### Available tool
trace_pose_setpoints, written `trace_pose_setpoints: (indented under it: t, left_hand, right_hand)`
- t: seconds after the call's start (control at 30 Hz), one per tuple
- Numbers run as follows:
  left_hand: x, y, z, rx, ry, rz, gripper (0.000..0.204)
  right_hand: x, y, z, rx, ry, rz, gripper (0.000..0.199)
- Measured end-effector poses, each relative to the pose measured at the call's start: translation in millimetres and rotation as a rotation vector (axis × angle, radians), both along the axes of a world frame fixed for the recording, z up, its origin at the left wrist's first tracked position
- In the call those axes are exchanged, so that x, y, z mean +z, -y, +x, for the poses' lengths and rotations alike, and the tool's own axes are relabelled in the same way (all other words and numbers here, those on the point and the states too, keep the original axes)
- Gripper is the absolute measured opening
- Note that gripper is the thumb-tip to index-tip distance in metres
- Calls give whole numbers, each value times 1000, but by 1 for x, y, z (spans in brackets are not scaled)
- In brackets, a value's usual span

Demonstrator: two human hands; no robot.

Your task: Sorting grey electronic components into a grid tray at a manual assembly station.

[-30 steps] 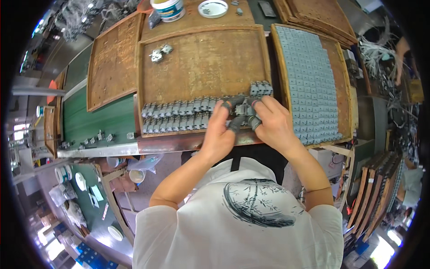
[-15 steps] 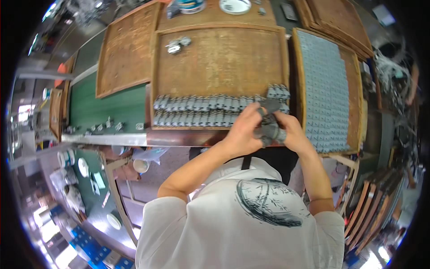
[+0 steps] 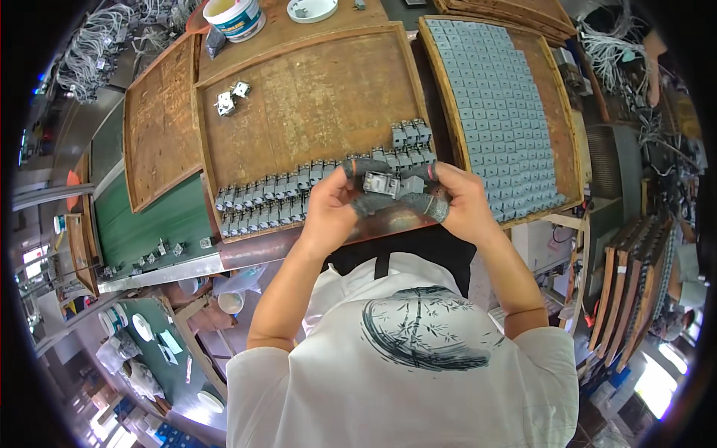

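Dark grey covers wrap the thumb and fingertips of both my hands. My left hand (image 3: 334, 203) pinches a small boxy part with a metal frame (image 3: 381, 184), its open face turned up. Right beside it, my right hand (image 3: 464, 201) grips a small plain grey block (image 3: 413, 184). The two pieces are close together; whether they touch I cannot tell. Both hands are over the near edge of a wooden tray (image 3: 314, 56). Inside that tray, rows of similar grey parts (image 3: 280, 185) line the near side, and a few more parts (image 3: 226, 103) lie loose at far left.
To the right, another wooden tray (image 3: 559, 93) holds many rows of grey blocks (image 3: 500, 112). A tray (image 3: 160, 123) leans over a green surface (image 3: 149, 224) with several loose parts. A white bucket (image 3: 235, 19) and a round lid (image 3: 311, 9) stand behind. Bundled wires (image 3: 609, 48) lie far right.
The view has turned, shifting the trays left in the picture. My hands have moved apart slightly and turned, bringing the framed part and the grey block into sight between them.
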State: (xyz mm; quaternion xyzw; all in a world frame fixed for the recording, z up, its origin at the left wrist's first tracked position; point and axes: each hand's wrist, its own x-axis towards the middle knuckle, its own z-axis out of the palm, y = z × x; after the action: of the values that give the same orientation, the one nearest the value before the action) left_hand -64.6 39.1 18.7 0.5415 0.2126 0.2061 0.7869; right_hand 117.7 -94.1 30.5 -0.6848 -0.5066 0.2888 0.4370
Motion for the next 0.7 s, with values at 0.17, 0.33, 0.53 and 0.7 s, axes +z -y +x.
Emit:
trace_pose_setpoints:
  t: [0.17, 0.33, 0.53, 0.7]
  left_hand:
    - [3, 0, 1, -49, -31, 35, 37]
    - [4, 3, 5, -45, -29, 23, 40]
    - [-12, 11, 15, 6, -103, 395, 52]
    - [-8, 23, 25, 63, -239, 437, 62]
  right_hand:
    - [7, 1, -3, -42, -14, 103, 31]
    - [15, 1, 0, 31, 189, 103, 30]
    - [15, -5, -3, 67, 483, 132, 32]
    - [6, -14, -2, 49, 608, 115, 37]
